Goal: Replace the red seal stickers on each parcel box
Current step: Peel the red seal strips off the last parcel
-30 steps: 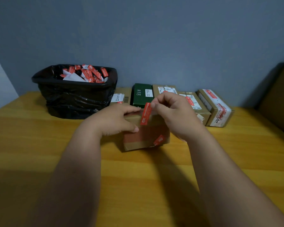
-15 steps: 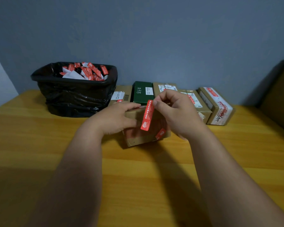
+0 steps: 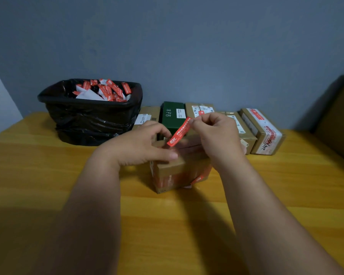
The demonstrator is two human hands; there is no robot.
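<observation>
The right hand [image 3: 216, 139] pinches a peeled red sticker [image 3: 179, 132]; the left hand [image 3: 145, 145] grips the box [image 3: 179, 171]. Next, probably bin [image 3: 91, 116] it.

Black-lined bin [image 3: 91, 120] on yellow wooden table [image 3: 48, 175]
</observation>
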